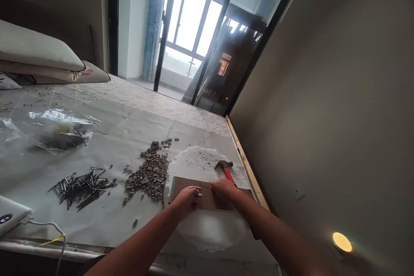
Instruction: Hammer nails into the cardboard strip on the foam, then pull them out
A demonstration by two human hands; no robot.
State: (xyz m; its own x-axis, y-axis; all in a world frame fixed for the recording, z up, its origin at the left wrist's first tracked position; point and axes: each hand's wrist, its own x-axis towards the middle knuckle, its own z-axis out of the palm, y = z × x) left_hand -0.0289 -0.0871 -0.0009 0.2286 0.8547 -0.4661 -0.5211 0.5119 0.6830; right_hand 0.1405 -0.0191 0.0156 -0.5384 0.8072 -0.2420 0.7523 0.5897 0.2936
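Left hand: my left hand (186, 196) lay on the near left part of the board (207, 198) with the fingers bent. A thin pale sliver showed at the fingertips, but I could not tell whether I was pinching it.
Right hand: my right hand (224, 189) rested on the board just beside the left, curled at the lower end of the hammer's handle. I could not tell whether it was clenched round the handle or only touching it.
Board: brown, dotted with rows of small holes, it lay flat on the foam disc (200, 161) near the bed's right edge.
Hammer: the hammer (226, 169) lay on the foam beyond the board, its dark head away from me and its red handle slanting back toward my right hand.
Foam disc: white and rough-topped, it reached out past the board on the far and near sides.
Dark bits: a heap of small dark bits (150, 174) touched the disc's left rim.
Nails: a loose pile of nails (80, 185) lay further left, apart from the heap.
Plastic bag: a crumpled clear bag (61, 131) lay beyond the nails.
Bed: a clear sheet covered the bed (129, 116), with pillows (39, 51) at the far left.
Power bank: a white power bank (9, 214) with a cable sat at the near left corner.
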